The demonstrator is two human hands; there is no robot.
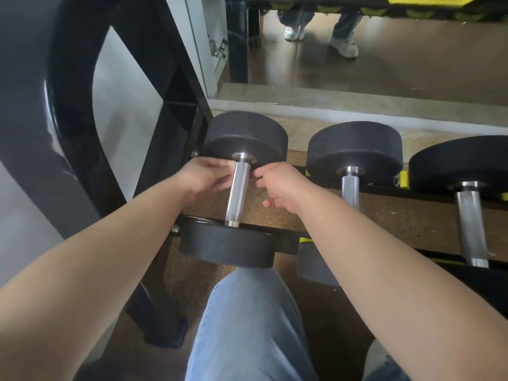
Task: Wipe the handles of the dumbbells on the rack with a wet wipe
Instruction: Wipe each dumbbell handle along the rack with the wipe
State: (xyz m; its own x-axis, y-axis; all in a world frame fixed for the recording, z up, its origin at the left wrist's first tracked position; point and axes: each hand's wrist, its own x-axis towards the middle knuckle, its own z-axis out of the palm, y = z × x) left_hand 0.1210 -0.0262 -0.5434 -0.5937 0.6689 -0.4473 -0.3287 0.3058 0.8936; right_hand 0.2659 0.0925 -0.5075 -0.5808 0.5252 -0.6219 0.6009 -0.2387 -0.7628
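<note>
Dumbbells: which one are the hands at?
The leftmost dumbbell, beside the black rack post: left hand and right hand flank its handle's far end. The middle dumbbell and right dumbbell are untouched.

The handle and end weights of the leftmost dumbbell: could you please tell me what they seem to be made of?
The handle looks like bare steel: silvery and shiny, with fine cross-hatched knurling and smooth polished ends. The end weights look like matte black rubber or a similar coating: dull, with rounded edges; their core cannot be seen.
</note>
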